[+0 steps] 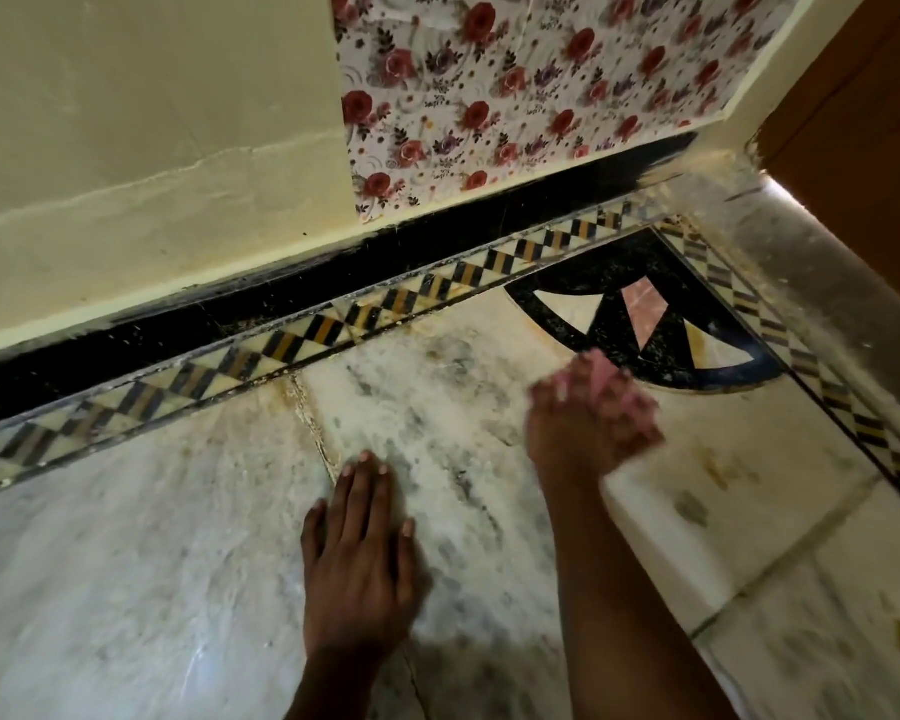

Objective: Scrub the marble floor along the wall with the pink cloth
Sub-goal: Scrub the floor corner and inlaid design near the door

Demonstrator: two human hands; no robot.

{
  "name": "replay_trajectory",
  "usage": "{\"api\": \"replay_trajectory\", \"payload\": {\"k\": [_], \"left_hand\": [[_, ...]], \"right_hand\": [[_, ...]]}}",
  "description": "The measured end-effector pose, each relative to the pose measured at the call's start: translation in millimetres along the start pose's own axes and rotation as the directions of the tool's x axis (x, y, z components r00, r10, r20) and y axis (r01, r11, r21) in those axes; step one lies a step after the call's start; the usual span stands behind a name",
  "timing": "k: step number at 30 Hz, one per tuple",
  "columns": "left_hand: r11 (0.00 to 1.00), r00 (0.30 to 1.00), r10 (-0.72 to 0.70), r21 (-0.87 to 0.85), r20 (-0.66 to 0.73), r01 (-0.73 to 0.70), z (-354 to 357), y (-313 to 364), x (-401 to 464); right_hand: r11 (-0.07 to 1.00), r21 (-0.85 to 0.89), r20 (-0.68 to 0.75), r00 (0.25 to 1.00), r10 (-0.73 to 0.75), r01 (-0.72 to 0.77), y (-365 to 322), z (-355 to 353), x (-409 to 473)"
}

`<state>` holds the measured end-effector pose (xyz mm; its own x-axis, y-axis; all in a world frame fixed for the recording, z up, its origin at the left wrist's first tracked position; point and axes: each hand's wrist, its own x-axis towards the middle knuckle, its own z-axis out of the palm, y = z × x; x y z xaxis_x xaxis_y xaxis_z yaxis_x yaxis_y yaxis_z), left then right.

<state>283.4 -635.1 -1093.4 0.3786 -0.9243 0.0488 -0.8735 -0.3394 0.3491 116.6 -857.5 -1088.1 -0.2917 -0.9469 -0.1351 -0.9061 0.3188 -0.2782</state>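
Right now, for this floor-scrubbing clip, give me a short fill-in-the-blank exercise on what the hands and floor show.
1. The pink cloth is gripped in the person's ____ hand.
2. The left hand lies ____ on the marble floor, fingers straight.
3. The blurred right hand is beside the black corner inlay, which holds one ____ wedge.
4. Above the black skirting, part of the wall carries ____-patterned paper.

Missing words: right; flat; pink; flower
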Motion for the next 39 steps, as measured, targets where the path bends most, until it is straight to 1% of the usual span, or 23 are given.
{"api": "replay_trajectory", "payload": {"k": [2,4,5,6,9,11,12,13,14,16,18,19,20,21,23,25,27,29,30,33,35,37,39], "left_hand": [[1.000,1.000,-0.001,0.013,-0.004,0.001,0,-2,1],[1.000,1.000,-0.012,0.022,0.001,0.012,-4,-1,3],[1.000,1.000,-0.011,0.022,0.000,0.011,-5,1,3],[0.999,1.000,-0.014,0.028,0.005,0.014,-6,2,3],[0.999,1.000,-0.008,0.034,0.000,0.008,-8,2,2],[0.999,1.000,0.002,0.038,-0.014,-0.002,-8,1,3],[0.999,1.000,0.007,0.037,-0.015,-0.007,-7,1,3],[0.999,1.000,0.012,0.038,-0.021,-0.011,-6,1,5],[0.999,1.000,0.005,0.043,-0.030,-0.004,-5,1,5],[0.999,0.999,0.005,0.044,-0.046,-0.002,-4,3,5],[0.999,0.997,-0.010,0.029,-0.072,0.012,-6,2,5],[0.999,0.997,-0.008,0.031,-0.071,0.010,-7,0,6],[1.000,0.998,-0.007,0.027,-0.058,0.008,-7,-1,7],[1.000,0.999,-0.012,0.021,-0.051,0.013,-6,3,6],[0.999,0.999,-0.011,0.032,-0.046,0.012,-5,3,6],[1.000,0.998,-0.010,0.024,-0.059,0.011,-6,4,6],[1.000,0.997,-0.013,0.025,-0.070,0.015,-7,2,7],[0.999,0.998,-0.007,0.046,-0.066,0.010,-6,2,8],[0.999,0.999,0.000,0.050,-0.047,0.003,-6,3,6],[0.999,0.999,-0.014,0.038,-0.051,0.016,-9,0,8],[1.000,0.998,-0.014,0.014,-0.059,0.014,-6,8,10],[0.999,0.998,-0.009,0.033,-0.060,0.011,-9,4,5],[0.999,0.999,0.000,0.038,-0.052,0.002,-9,0,9]], "right_hand": [[0.963,-0.050,0.087,0.962,-0.259,0.264,-39,13,-4],[0.785,-0.113,0.163,0.791,-0.590,0.609,-34,13,-46],[0.717,-0.124,0.184,0.726,-0.663,0.686,-14,6,-68],[0.712,-0.110,0.196,0.717,-0.669,0.694,7,-2,-80],[0.900,-0.140,0.225,0.899,-0.377,0.412,38,-16,-57],[0.987,-0.087,0.200,0.973,-0.118,0.137,7,-11,-15],[0.998,-0.027,0.184,0.982,-0.046,0.051,-19,-5,6],[0.999,0.021,0.180,0.983,-0.042,0.038,-50,3,25],[0.995,0.042,0.190,0.977,-0.102,0.096,-81,9,34],[0.929,-0.010,0.217,0.908,-0.359,0.370,-123,22,30],[0.743,-0.076,0.294,0.727,-0.621,0.665,-129,25,0],[0.667,-0.079,0.320,0.653,-0.687,0.741,-117,18,-17],[0.629,-0.088,0.313,0.621,-0.718,0.772,-99,12,-30],[0.630,-0.101,0.304,0.627,-0.717,0.770,-76,8,-32],[0.729,-0.127,0.293,0.727,-0.620,0.673,-53,1,-16],[0.867,-0.141,0.237,0.866,-0.440,0.479,-61,-3,20],[0.955,-0.058,0.194,0.942,-0.275,0.291,-100,5,51],[0.967,-0.008,0.226,0.943,-0.245,0.253,-141,15,58],[0.942,-0.025,0.245,0.916,-0.319,0.335,-153,20,52],[0.693,-0.079,0.297,0.681,-0.670,0.716,-137,30,-3],[0.603,-0.105,0.327,0.600,-0.730,0.791,-82,11,-27],[0.674,-0.105,0.325,0.665,-0.672,0.732,-38,-1,-17],[0.817,-0.162,0.241,0.825,-0.511,0.554,-16,-9,28]]}}
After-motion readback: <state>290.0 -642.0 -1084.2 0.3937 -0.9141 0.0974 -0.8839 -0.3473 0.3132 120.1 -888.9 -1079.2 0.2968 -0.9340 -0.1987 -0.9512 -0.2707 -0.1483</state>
